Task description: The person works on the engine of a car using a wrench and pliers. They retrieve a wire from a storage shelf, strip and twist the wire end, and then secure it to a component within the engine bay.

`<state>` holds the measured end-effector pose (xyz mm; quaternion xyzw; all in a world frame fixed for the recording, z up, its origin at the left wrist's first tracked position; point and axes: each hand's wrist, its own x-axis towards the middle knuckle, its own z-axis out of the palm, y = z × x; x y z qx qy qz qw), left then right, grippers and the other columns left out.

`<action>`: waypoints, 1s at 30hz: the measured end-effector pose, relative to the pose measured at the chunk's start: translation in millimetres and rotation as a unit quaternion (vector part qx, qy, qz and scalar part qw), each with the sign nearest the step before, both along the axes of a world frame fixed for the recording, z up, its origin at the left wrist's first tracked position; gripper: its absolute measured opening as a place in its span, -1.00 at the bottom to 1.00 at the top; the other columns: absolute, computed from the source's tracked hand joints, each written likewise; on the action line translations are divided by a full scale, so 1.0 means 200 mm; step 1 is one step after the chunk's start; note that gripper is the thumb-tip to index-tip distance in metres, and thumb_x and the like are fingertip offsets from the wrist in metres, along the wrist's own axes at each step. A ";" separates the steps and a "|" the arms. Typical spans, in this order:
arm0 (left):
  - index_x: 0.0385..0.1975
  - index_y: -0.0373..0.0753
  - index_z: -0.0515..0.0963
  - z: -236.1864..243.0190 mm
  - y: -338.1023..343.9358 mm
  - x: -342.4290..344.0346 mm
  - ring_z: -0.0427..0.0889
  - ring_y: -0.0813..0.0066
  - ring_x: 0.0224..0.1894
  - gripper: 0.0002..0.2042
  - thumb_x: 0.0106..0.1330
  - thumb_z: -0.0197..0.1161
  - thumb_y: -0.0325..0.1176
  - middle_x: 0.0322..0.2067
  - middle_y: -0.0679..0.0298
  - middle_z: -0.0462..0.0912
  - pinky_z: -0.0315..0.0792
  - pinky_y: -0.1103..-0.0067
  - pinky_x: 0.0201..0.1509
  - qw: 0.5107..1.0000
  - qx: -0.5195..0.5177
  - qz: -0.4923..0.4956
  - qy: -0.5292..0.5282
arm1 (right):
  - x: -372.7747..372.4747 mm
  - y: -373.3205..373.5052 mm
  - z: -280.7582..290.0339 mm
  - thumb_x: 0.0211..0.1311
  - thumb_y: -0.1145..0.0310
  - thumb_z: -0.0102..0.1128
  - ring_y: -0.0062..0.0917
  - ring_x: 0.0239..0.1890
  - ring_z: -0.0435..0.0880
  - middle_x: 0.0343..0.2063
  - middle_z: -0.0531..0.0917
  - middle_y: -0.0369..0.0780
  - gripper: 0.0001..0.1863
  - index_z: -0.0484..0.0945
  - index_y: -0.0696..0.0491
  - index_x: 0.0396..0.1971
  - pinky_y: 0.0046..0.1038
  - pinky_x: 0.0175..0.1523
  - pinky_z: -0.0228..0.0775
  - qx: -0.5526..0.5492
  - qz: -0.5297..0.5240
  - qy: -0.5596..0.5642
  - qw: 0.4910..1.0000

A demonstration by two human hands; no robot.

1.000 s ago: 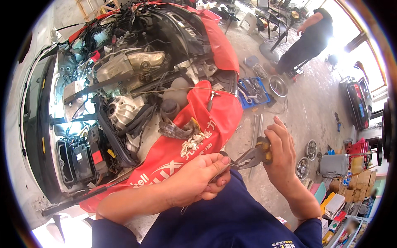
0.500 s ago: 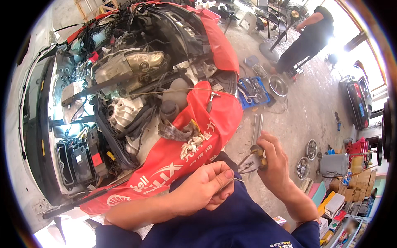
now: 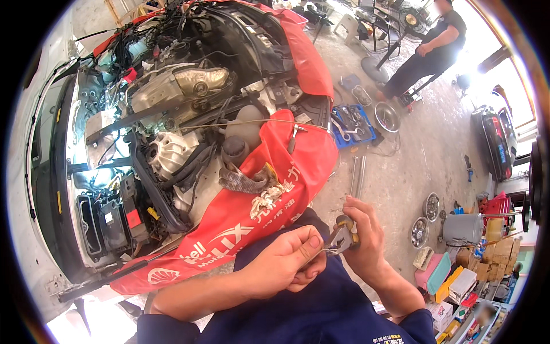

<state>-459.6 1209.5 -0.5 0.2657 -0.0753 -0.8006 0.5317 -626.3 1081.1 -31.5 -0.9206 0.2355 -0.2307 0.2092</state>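
Note:
My right hand (image 3: pixel 364 241) grips a pair of pliers (image 3: pixel 342 236) with dark and yellow handles, jaws pointing left. My left hand (image 3: pixel 289 261) pinches a small part right at the plier jaws; the part is too small to make out. Both hands are held in front of my dark blue shirt, just below the red fender cover (image 3: pixel 252 215) draped over the car's edge. A grey glove (image 3: pixel 243 180) and a pale crumpled rag (image 3: pixel 266 200) lie on that cover.
The open engine bay (image 3: pixel 172 132) of a white car fills the left. A blue tool tray (image 3: pixel 353 123) and two metal rods (image 3: pixel 358 175) lie on the concrete floor. A person (image 3: pixel 424 51) sits at the far right top. Boxes and cans (image 3: pixel 458 258) crowd the right.
My hands have drawn closer together and slightly lower; the pliers now meet my left fingertips, where earlier they were held a little apart.

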 end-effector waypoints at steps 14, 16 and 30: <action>-0.32 -0.14 0.22 -0.05 -0.01 -0.04 0.12 0.72 -0.69 -0.77 0.48 -0.14 -0.12 -0.59 0.40 0.27 -0.01 0.73 -0.69 0.998 -0.007 -0.042 0.035 | 0.03 0.12 -0.09 -0.08 0.55 0.34 -0.09 0.00 0.54 -0.15 0.53 -0.06 -0.57 0.40 0.15 -0.15 -0.23 -0.02 0.45 0.064 -0.028 -0.105 0.992; -0.31 -0.15 0.22 -0.04 -0.01 -0.04 0.12 0.72 -0.69 -0.77 0.48 -0.15 -0.13 -0.59 0.40 0.27 -0.01 0.73 -0.70 0.999 -0.009 -0.042 0.033 | 0.02 0.14 -0.09 -0.07 0.54 0.35 -0.17 -0.15 0.55 -0.21 0.52 -0.07 -0.59 0.38 0.13 -0.20 -0.30 -0.12 0.44 0.085 -0.063 -0.090 0.990; -0.33 -0.11 0.21 -0.01 -0.03 -0.04 0.08 0.70 -0.71 -0.77 0.47 -0.11 -0.10 -0.64 0.40 0.19 -0.06 0.72 -0.69 0.994 -0.003 -0.103 0.022 | 0.04 0.00 0.01 -0.12 0.52 0.35 -0.23 -0.16 0.54 -0.20 0.56 -0.13 -0.55 0.39 0.10 -0.17 -0.24 -0.11 0.32 -0.007 0.035 -0.082 0.996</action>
